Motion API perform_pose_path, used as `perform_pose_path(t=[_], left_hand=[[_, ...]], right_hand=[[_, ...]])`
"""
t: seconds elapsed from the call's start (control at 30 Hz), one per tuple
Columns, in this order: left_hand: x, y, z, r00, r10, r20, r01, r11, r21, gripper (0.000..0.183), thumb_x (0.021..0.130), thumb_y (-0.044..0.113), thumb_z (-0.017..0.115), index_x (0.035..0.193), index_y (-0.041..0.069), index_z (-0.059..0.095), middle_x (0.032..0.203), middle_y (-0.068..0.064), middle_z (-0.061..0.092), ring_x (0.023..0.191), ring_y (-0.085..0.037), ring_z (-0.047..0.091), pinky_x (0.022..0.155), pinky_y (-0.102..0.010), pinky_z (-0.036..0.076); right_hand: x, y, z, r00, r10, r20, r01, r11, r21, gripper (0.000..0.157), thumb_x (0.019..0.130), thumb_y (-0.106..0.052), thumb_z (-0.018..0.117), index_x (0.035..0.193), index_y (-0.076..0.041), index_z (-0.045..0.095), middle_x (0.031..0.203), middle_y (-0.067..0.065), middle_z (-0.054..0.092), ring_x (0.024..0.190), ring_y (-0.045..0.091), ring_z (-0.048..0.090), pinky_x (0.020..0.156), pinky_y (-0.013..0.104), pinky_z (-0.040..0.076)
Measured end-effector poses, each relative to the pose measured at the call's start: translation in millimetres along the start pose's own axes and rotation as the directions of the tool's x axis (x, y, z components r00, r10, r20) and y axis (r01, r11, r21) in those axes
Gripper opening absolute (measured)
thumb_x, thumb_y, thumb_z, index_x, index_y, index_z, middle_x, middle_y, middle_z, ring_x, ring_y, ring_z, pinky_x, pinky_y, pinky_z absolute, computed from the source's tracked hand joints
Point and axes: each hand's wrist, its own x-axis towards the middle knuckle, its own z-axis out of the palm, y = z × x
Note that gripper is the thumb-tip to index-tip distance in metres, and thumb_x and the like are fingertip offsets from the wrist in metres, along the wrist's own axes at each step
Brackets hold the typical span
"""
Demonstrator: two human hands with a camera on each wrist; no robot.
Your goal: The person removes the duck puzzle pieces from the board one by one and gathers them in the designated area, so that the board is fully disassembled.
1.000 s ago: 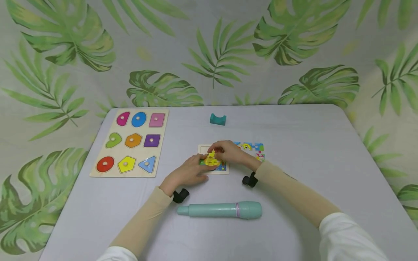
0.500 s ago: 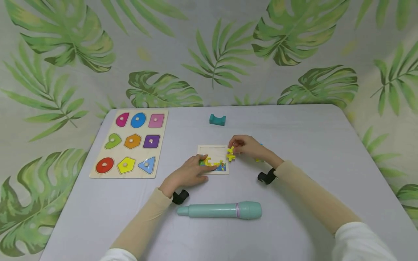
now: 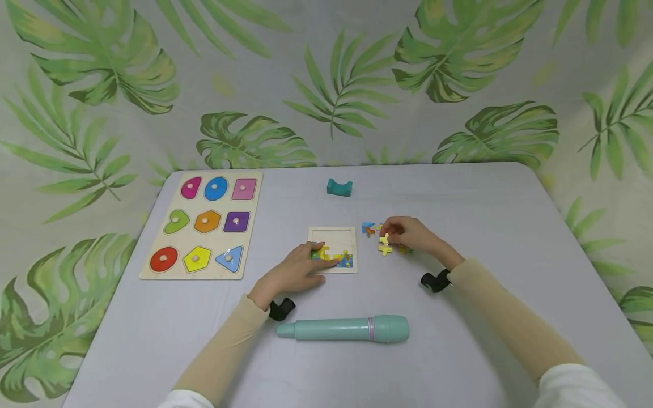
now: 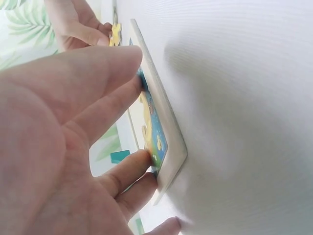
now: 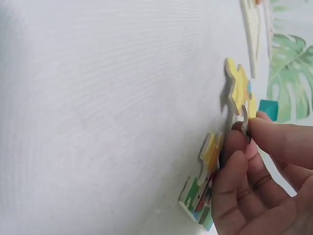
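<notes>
A small wooden jigsaw tray (image 3: 334, 231) lies mid-table, its lower part filled with yellow, blue and green pieces. My left hand (image 3: 295, 267) rests its fingertips on those fitted pieces and the tray's left side, fingers fairly straight. To the right of the tray, my right hand (image 3: 412, 235) pinches a yellow puzzle piece (image 3: 385, 245) between thumb and fingers. In the right wrist view that yellow puzzle piece (image 5: 238, 88) is held close to the cloth. Loose puzzle pieces (image 3: 368, 228) lie under and around the right hand, partly hidden by it.
A wooden shape board (image 3: 204, 249) with colourful knobbed shapes lies at the left. Behind the tray stands a teal notched block (image 3: 339, 187). A mint-green toy microphone (image 3: 336, 328) lies in front of the hands. A leaf-patterned cloth (image 3: 357, 68) hangs at the back.
My right hand has lifted the yellow puzzle piece off the tray and carried it right, over to the loose pieces. The tray's upper part now shows bare. My left hand has stayed put.
</notes>
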Motion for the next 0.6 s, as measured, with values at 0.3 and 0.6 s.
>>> perform_pose_path(t=[0.3, 0.6], left_hand=[[-1.3, -1.7, 2.5, 1.0, 0.011, -0.029, -0.011, 1.0, 0.015, 0.045, 0.095, 0.023, 0.06, 0.139, 0.022, 0.053, 0.146, -0.022, 0.032, 0.13, -0.037, 0.033, 0.108, -0.05, 0.024], [-5.2, -5.1, 6.7, 0.999, -0.005, -0.054, 0.003, 1.0, -0.031, 0.042, 0.096, 0.024, 0.058, 0.138, 0.023, 0.054, 0.15, -0.019, 0.027, 0.137, -0.037, 0.023, 0.11, -0.052, 0.017]], right_hand=[[-1.5, -1.6, 6.7, 0.997, -0.051, -0.059, 0.043, 0.99, -0.131, 0.01, 0.086, 0.004, 0.062, 0.093, -0.002, 0.065, 0.08, 0.005, 0.057, 0.07, 0.018, 0.048, 0.063, 0.03, 0.041], [-1.0, -14.7, 8.2, 0.993, -0.083, -0.079, 0.07, 0.985, -0.159, 0.011, 0.088, 0.004, 0.06, 0.094, -0.002, 0.065, 0.08, 0.003, 0.056, 0.073, 0.02, 0.049, 0.065, 0.032, 0.043]])
